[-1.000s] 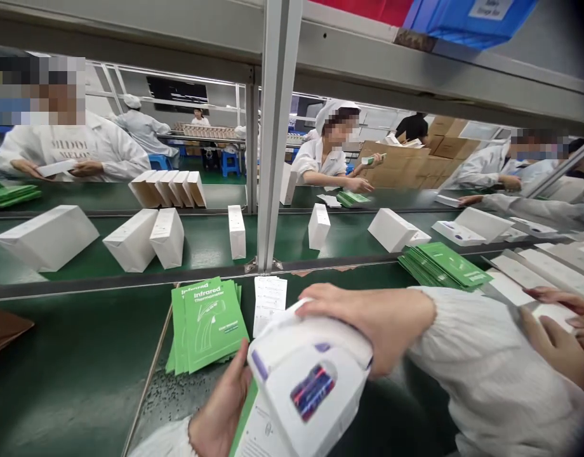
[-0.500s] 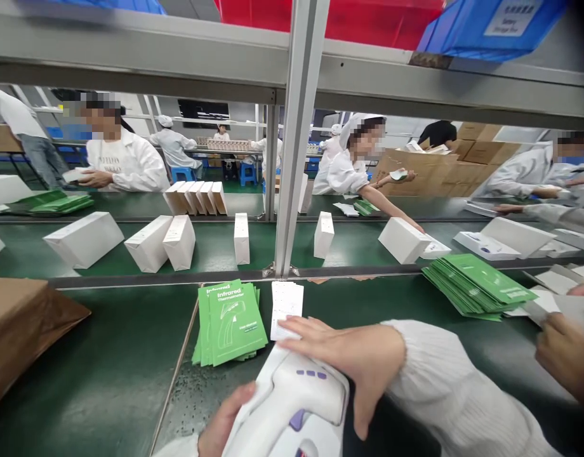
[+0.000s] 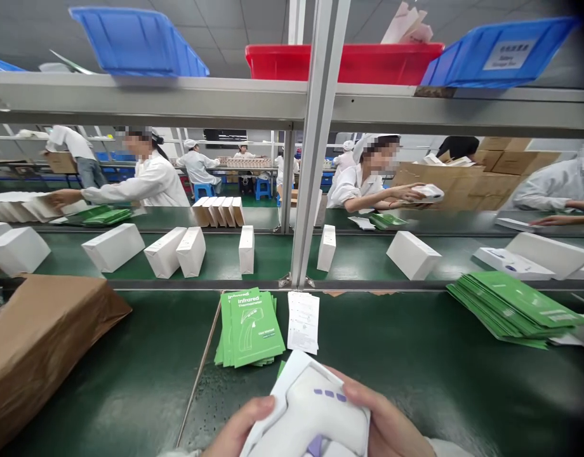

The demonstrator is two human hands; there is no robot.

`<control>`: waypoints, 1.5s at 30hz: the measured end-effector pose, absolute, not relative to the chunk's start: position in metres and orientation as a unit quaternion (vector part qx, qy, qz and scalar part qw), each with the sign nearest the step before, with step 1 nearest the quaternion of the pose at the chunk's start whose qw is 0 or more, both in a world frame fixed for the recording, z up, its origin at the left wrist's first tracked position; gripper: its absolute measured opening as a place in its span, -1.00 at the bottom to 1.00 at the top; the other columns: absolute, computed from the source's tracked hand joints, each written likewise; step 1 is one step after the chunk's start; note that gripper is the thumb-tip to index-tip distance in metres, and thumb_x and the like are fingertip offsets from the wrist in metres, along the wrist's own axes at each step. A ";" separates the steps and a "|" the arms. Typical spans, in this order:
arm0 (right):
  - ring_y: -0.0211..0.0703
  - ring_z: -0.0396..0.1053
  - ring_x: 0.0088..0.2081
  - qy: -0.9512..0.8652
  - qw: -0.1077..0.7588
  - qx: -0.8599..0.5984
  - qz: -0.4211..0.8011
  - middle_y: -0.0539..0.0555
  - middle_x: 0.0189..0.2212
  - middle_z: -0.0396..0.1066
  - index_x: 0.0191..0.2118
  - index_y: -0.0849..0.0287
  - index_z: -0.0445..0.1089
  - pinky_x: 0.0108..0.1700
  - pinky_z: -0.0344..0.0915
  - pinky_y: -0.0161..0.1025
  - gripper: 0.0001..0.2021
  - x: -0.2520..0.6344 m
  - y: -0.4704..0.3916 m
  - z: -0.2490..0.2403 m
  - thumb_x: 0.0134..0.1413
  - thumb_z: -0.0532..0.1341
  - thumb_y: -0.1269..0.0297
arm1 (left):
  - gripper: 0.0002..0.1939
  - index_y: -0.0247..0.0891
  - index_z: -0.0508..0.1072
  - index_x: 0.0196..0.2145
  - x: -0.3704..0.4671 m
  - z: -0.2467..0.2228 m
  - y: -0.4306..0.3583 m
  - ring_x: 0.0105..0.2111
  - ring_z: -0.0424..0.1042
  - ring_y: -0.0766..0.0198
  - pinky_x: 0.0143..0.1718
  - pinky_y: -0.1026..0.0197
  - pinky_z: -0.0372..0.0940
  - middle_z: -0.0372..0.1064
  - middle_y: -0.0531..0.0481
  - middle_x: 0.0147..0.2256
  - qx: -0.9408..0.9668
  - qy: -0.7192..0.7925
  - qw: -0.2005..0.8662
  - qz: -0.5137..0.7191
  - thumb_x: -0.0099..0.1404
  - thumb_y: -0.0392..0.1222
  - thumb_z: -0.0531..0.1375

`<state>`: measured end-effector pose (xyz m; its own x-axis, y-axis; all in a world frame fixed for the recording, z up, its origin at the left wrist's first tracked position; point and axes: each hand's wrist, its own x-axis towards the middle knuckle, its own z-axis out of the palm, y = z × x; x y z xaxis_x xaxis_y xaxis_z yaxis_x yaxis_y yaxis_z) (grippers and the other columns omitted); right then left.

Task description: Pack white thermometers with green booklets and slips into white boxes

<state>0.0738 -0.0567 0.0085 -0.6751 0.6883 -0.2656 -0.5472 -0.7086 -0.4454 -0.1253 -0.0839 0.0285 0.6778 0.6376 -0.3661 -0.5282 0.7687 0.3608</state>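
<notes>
A white infrared thermometer [image 3: 315, 412] with purple buttons lies in an open white box [image 3: 298, 363] at the bottom middle. My left hand [image 3: 242, 425] grips the box's left side, thumb on the edge. Wrapped around the right side is my right hand [image 3: 384, 416], its thumb beside the purple buttons. A sliver of green shows at the box's left edge. Just beyond it lie a stack of green manuals [image 3: 256, 333] and, to their right, white printed leaflets [image 3: 303, 324]. The box's lower end is cut off by the frame.
Several closed white boxes [image 3: 113, 247] stand on the belt behind a metal post [image 3: 315, 158]. A brown paper-covered carton [image 3: 54, 355] is at left, another green manual stack [image 3: 515, 311] at right. Blue and red bins [image 3: 344, 63] sit overhead. Co-workers sit across the line.
My right hand has moved from the leaflets to the right side of the box and closed on it. The view has tilted up. A co-worker opposite has drawn back from the belt.
</notes>
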 end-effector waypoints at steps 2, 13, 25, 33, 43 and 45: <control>0.03 0.34 -0.10 -0.162 0.323 -0.197 0.911 0.20 -0.21 0.43 -0.01 0.29 0.26 0.03 0.11 -0.03 -0.60 0.071 -0.049 0.011 -0.04 0.13 0.37 | -0.50 -0.52 0.29 -0.04 -0.128 0.038 -0.079 -0.17 0.39 0.01 -0.04 0.06 0.10 0.46 -0.24 -0.25 0.124 0.232 0.914 0.310 0.16 -0.09 0.00; -0.10 0.40 -0.17 -0.264 0.310 -0.210 0.889 0.20 -0.27 0.45 0.02 0.44 0.13 0.00 0.23 -0.14 -0.58 0.012 0.084 0.090 0.00 -0.01 0.43 | -0.54 -0.23 0.34 -0.18 -0.224 0.107 0.019 -0.24 0.39 0.09 -0.30 0.12 0.28 0.39 -0.12 -0.21 0.415 0.450 0.645 0.457 0.18 0.15 -0.05; -0.18 0.43 -0.26 -0.299 0.440 -0.244 0.811 0.06 -0.39 0.49 -0.06 0.35 0.20 -0.11 0.33 -0.19 -0.67 -0.127 0.275 0.115 0.01 -0.02 0.44 | -0.69 -0.32 0.31 -0.13 -0.415 0.092 0.292 -0.18 0.33 0.18 -0.20 0.01 0.28 0.29 -0.11 -0.13 0.438 0.687 0.335 0.472 0.17 -0.14 0.12; -0.18 0.45 -0.37 -0.223 0.477 -0.271 0.806 0.06 -0.46 0.48 -0.14 0.33 0.23 -0.23 0.36 -0.22 -0.75 -0.121 0.292 0.099 0.03 0.00 0.44 | -0.62 -0.32 0.28 -0.07 -0.422 0.060 0.413 -0.08 0.27 0.11 -0.10 -0.05 0.21 0.24 -0.15 -0.04 0.456 0.779 0.226 0.367 0.17 -0.13 0.12; -0.16 0.42 -0.26 -0.200 0.510 -0.201 0.812 0.11 -0.33 0.46 -0.04 0.34 0.14 -0.14 0.30 -0.21 -0.66 -0.109 0.298 0.083 0.04 0.00 0.34 | -0.40 -0.24 0.13 0.07 -0.434 0.021 0.493 0.09 0.03 -0.06 0.00 -0.18 0.06 -0.05 -0.19 0.14 0.466 0.810 0.140 0.329 0.12 0.05 0.12; -0.15 0.42 -0.25 -0.195 0.514 -0.195 0.812 0.11 -0.35 0.46 -0.04 0.34 0.15 -0.15 0.30 -0.21 -0.66 -0.107 0.298 0.079 0.03 -0.01 0.34 | -0.41 -0.25 0.17 0.05 -0.436 0.013 0.499 0.09 0.03 -0.07 0.00 -0.17 0.06 -0.03 -0.18 0.13 0.485 0.801 0.134 0.324 0.11 0.08 0.11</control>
<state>-0.1069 0.2979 0.0791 -0.3962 0.9108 -0.1164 -0.7583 -0.3961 -0.5178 -0.4361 0.4988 0.0135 -0.4934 0.8640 0.1001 0.6904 0.3190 0.6493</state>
